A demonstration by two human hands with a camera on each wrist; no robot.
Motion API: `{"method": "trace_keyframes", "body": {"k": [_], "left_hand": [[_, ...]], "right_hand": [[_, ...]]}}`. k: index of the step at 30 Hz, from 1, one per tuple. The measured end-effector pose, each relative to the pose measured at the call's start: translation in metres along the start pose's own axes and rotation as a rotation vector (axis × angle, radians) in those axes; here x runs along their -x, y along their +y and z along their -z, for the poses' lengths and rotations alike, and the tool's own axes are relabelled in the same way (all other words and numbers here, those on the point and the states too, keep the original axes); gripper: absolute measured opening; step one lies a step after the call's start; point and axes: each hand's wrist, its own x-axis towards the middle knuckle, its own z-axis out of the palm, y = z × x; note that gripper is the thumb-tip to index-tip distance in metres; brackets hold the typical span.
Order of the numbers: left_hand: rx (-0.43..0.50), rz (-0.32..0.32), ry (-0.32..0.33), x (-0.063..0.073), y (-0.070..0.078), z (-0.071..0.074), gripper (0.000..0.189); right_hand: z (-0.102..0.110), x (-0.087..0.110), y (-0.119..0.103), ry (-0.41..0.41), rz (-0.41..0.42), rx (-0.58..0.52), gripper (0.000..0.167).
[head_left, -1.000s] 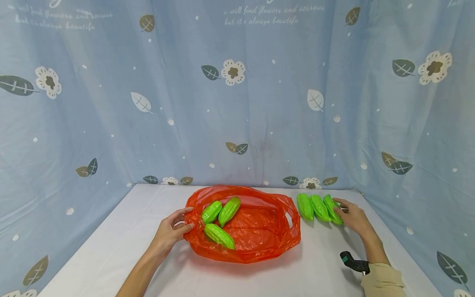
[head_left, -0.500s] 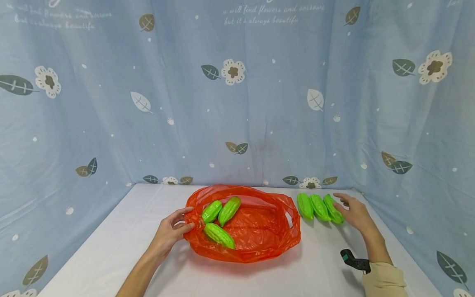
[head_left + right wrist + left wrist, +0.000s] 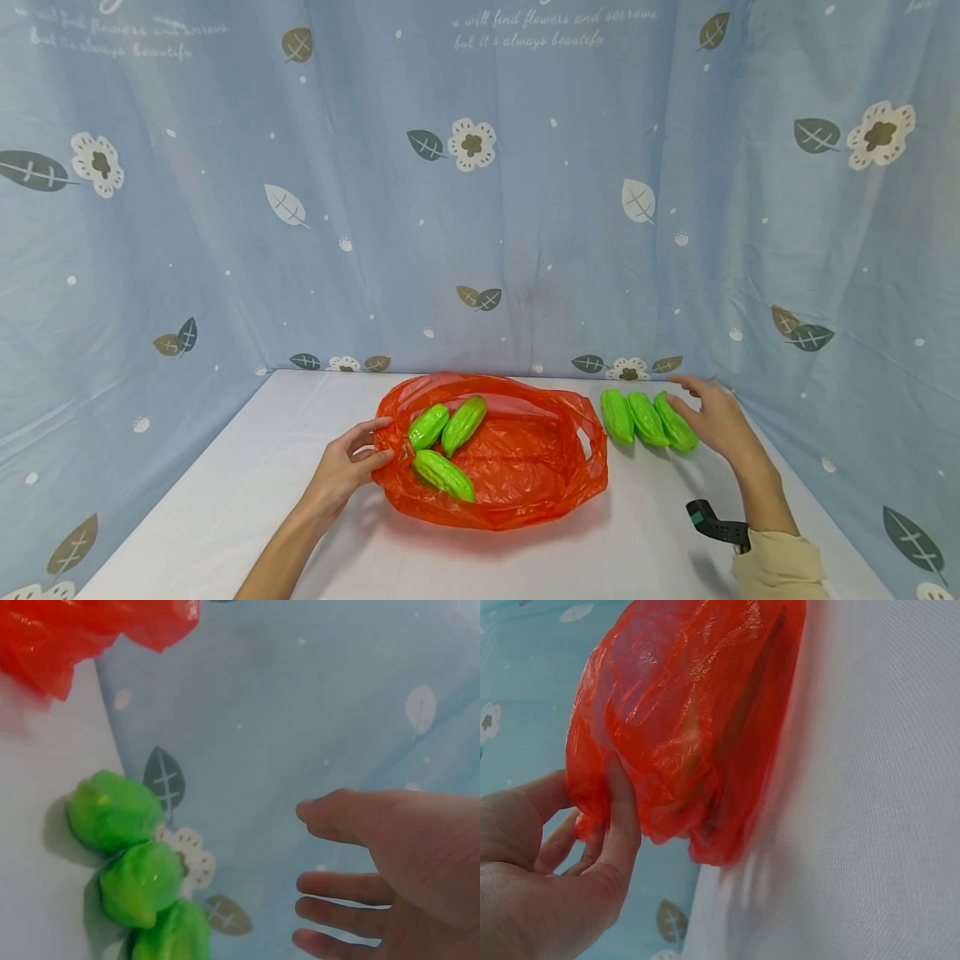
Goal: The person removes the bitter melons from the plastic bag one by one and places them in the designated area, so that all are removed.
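Note:
A red plastic bag [image 3: 517, 467] lies with its mouth spread wide, and three green bitter melons [image 3: 444, 476] rest inside near its left end. My left hand [image 3: 347, 467] pinches the bag's left edge; in the left wrist view the thumb and fingers [image 3: 622, 817] take the thin film from both sides. Three more bitter melons [image 3: 647, 419] lie side by side on the right of the bag. Above the rightmost one hovers my right hand [image 3: 716, 421], its fingers extended and nothing in them. The right wrist view shows that hand apart from the melons [image 3: 142, 885].
A white cloth [image 3: 630, 533] covers the table. Behind and on both sides hangs a blue curtain [image 3: 525, 208] printed with leaves and flowers. A black device [image 3: 716, 527] sits on the right wrist beside a beige sleeve [image 3: 776, 562].
My right hand has let go of the rightmost bitter melon and risen off it, its fingers spreading. The left hand and the bag stay as they were.

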Motion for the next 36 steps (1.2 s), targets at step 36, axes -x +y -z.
{"method": "trace_keyframes", "body": {"k": [36], "left_hand": [[-0.013, -0.002, -0.01, 0.002, 0.002, 0.001, 0.058]], "right_hand": [[0.004, 0.01, -0.101, 0.013, 0.169, 0.02, 0.04]]}}
